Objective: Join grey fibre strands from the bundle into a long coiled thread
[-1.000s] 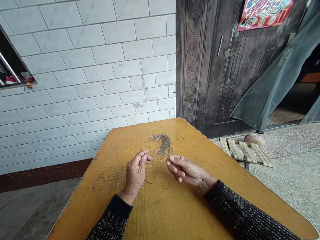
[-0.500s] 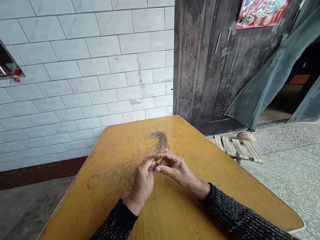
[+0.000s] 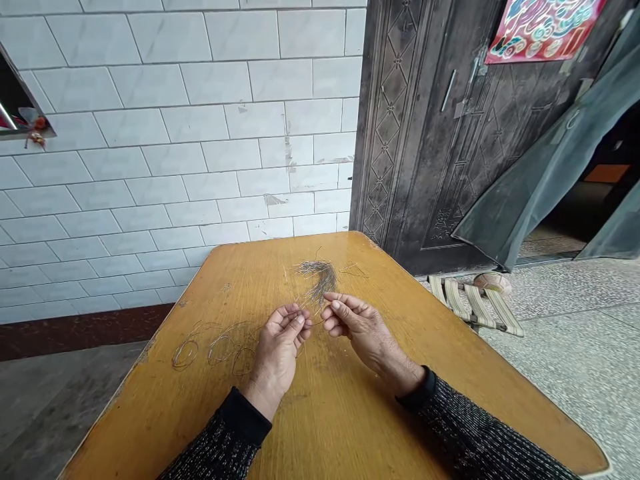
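Above the middle of the wooden table [image 3: 320, 427], my left hand [image 3: 281, 347] pinches a thin wire [image 3: 316, 323] between thumb and fingers. My right hand [image 3: 364, 332] is a short gap to the right, with thumb and forefinger pressed together on the wire's other part; the strand is so fine that its full course is hard to follow. Just beyond my hands lies a bent bundle of thin grey wires [image 3: 324, 279]. Left of my left hand, several thin wire loops, among them one wire loop [image 3: 185, 353] at the far left, rest on the tabletop.
A white tiled wall [image 3: 220, 153] stands behind the table. A dark carved door [image 3: 425, 147] is at the back right, with a grey curtain [image 3: 535, 173] beside it. A strap-seated stool [image 3: 475, 303] and a ball [image 3: 493, 283] are right of the table.
My hands were touching at the fingertips and have moved apart, the left one slightly left, the right one slightly right. The view has shifted a little.
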`<state>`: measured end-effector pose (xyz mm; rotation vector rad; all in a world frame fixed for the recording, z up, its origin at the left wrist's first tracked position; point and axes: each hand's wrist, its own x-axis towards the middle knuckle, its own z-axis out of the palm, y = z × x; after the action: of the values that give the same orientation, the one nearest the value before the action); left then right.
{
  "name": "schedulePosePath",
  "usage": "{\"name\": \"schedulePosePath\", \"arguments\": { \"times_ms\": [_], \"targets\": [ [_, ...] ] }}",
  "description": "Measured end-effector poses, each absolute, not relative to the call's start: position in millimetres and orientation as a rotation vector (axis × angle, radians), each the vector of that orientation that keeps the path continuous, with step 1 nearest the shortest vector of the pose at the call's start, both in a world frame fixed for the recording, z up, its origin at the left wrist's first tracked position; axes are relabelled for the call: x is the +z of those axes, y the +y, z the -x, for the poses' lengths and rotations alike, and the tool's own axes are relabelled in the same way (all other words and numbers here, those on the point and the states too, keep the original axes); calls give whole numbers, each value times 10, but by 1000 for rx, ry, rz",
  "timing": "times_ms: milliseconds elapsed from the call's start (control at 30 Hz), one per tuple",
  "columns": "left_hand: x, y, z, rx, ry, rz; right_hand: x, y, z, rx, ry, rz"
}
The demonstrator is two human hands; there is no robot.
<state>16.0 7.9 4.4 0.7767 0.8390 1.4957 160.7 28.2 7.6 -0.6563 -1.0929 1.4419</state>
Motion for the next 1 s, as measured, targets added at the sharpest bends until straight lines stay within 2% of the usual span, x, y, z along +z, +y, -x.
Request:
{"name": "schedulePosePath", "arguments": {
  "times_ms": [200, 567, 1000],
  "targets": [
    [29, 46, -176, 1483, 911, -893, -18, 303, -1556, 1272, -1212, 768],
    [-37, 119, -132, 1457, 1215, -1493, -126, 315, -1591, 542, -1902, 1071],
    [-38, 138, -108, 1534, 1174, -2327, 76, 172, -1599, -127, -2422, 1475]
  ]
}}
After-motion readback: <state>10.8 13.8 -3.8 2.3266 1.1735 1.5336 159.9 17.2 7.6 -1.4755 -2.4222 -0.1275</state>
